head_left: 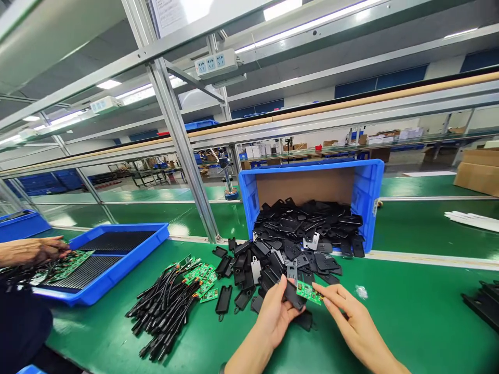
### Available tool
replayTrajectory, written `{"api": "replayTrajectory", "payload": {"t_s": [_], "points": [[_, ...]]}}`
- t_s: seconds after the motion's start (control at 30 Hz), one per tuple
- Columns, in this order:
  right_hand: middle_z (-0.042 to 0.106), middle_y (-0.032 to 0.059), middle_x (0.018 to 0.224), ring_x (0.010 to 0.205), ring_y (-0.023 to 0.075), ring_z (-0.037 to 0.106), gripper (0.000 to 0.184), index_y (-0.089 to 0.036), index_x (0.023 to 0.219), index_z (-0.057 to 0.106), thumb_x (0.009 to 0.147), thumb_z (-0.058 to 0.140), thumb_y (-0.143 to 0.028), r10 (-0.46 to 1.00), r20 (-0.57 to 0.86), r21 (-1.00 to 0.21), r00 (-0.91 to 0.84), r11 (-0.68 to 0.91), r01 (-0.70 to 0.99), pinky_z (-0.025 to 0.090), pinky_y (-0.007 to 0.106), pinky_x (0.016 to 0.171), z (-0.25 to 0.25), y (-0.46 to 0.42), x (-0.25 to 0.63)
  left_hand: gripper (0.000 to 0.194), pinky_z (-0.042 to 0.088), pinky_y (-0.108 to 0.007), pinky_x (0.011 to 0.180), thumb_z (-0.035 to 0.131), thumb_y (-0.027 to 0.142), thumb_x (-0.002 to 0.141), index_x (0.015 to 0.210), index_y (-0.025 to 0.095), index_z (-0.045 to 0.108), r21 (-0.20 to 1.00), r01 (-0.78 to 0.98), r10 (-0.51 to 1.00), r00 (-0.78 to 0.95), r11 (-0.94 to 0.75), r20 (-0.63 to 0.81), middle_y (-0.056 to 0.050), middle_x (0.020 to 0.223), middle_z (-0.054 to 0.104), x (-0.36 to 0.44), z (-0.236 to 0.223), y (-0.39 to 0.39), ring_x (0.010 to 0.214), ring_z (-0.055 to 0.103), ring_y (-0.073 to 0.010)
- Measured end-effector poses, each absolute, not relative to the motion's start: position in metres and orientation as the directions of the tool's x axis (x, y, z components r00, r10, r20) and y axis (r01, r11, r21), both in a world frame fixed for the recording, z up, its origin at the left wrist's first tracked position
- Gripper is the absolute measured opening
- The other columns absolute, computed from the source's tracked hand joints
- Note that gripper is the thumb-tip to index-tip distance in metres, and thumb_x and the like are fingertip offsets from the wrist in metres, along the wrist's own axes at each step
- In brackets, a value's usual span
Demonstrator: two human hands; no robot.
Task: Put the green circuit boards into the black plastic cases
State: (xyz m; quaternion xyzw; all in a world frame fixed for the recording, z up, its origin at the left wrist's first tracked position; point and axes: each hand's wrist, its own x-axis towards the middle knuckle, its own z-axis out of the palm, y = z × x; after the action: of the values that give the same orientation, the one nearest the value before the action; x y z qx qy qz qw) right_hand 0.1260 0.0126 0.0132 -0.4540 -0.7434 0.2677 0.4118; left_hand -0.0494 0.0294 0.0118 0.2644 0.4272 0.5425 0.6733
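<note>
My left hand (275, 311) is closed around a black plastic case (293, 295), held just above the green table. Between the thumb and fingers of my right hand (349, 314) is a small green circuit board (309, 292), its left end close against the case. Whether the board sits inside the case I cannot tell. Loose black plastic cases (268, 259) lie heaped beyond my hands, spilling from a blue bin (376, 208) tipped on its side. To the left rests a bundle of black cables (166, 306) with green circuit boards (200, 278) on their ends.
At the left, a co-worker's hand (37, 252) holds boards with cables over a blue tray (128, 228) of black ribbed parts. A metal post (183, 140) rises behind the table. Dark parts (483, 306) lie at the right edge, a white glove (473, 221) farther back.
</note>
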Motion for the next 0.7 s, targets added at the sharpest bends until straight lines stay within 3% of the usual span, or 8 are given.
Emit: {"api": "replayTrajectory", "payload": {"t_s": [0.1,0.27,0.37,0.53,0.7], "points": [[0.060,0.0053,0.090,0.072,0.0175,0.059,0.035,-0.028,0.116,0.059,0.088,0.042,-0.042,0.915,0.348,-0.784,-0.207,0.404,0.471,0.051,0.026,0.064,0.007,0.010,0.129,0.043,0.052,-0.034,0.075,0.072,0.036,0.068,0.102,0.013,0.059,0.695,-0.657,0.957,0.209,0.291,-0.203,-0.013,0.096,0.067,-0.048,0.008,0.019,0.083,0.065,-0.0205],[0.060,0.0061,0.084,0.058,0.0158,0.057,0.034,-0.027,0.110,0.061,0.086,0.046,-0.046,0.938,0.292,-0.838,-0.187,0.345,0.422,0.050,0.023,0.044,0.002,0.001,0.128,0.047,0.051,-0.029,0.073,0.080,0.020,0.059,0.102,0.019,0.060,0.796,-0.567,0.971,0.210,0.214,-0.111,-0.006,0.092,0.067,-0.044,0.001,0.007,0.082,0.063,-0.0175],[0.058,0.0062,0.087,0.060,0.0144,0.058,0.029,-0.028,0.108,0.061,0.086,0.048,-0.041,0.916,0.314,-0.840,-0.248,0.390,0.377,0.051,0.020,0.044,0.002,-0.003,0.125,0.045,0.050,-0.027,0.070,0.081,0.021,0.058,0.097,0.018,0.059,0.806,-0.561,0.977,0.185,0.191,-0.103,-0.006,0.093,0.067,-0.039,-0.004,0.004,0.083,0.062,-0.0176],[0.056,0.0047,0.088,0.063,0.0108,0.059,0.029,-0.027,0.116,0.058,0.090,0.045,-0.030,0.871,0.373,-0.806,-0.319,0.475,0.353,0.051,0.015,0.048,-0.002,-0.005,0.126,0.050,0.050,-0.031,0.075,0.078,0.020,0.063,0.107,0.018,0.054,0.790,-0.579,0.972,0.217,0.202,-0.089,-0.011,0.107,0.062,-0.039,-0.003,0.002,0.088,0.062,-0.0192],[0.054,0.0027,0.080,0.060,0.0097,0.057,0.026,-0.027,0.111,0.063,0.088,0.050,-0.025,0.812,0.472,-0.690,-0.343,0.583,0.430,0.050,0.016,0.052,-0.007,-0.002,0.127,0.045,0.047,-0.036,0.082,0.072,0.019,0.071,0.111,0.018,0.052,0.763,-0.603,0.962,0.257,0.232,-0.089,-0.011,0.109,0.061,-0.039,0.005,-0.003,0.098,0.060,-0.0222]]}}
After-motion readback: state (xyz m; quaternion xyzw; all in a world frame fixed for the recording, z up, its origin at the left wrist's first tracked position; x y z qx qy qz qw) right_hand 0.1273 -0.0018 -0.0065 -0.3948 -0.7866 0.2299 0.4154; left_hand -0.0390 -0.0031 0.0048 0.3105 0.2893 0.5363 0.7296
